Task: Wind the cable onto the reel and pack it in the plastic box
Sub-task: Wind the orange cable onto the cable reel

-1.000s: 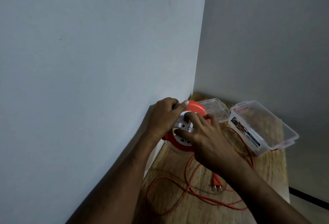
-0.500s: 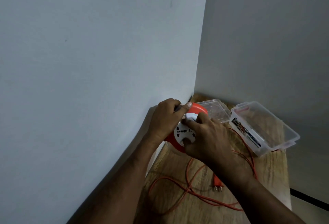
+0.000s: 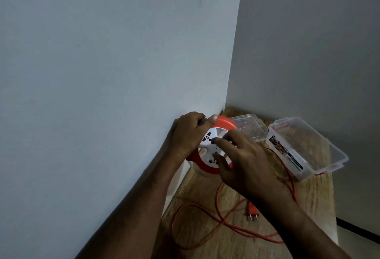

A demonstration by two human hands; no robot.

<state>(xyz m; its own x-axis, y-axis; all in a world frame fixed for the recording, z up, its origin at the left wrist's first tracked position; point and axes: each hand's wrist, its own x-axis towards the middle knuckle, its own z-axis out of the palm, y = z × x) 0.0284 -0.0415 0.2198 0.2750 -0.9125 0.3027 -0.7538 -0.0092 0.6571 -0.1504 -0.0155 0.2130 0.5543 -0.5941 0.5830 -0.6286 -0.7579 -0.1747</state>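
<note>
The left hand (image 3: 190,133) is gripping the reel (image 3: 213,147) at centre; the right hand (image 3: 242,162), fingers spread, is turning its face. Much cable (image 3: 197,213) is lying loose at six o'clock; the plastic box (image 3: 308,147) at three o'clock is sitting unfilled.

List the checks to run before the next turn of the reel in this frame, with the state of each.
1. Left hand grips the rim of the round orange and white cable reel: ok.
2. Right hand has its fingers on the reel's white socket face: ok.
3. Thin orange cable fully wound: not ok, loops lie loose on the wooden table.
4. Orange plug free on the table, apart from the loops: ok.
5. Clear rectangular plastic box open and ready: ok, its clear lid lies beside it.
6. Cable free of knots: cannot tell.
</note>
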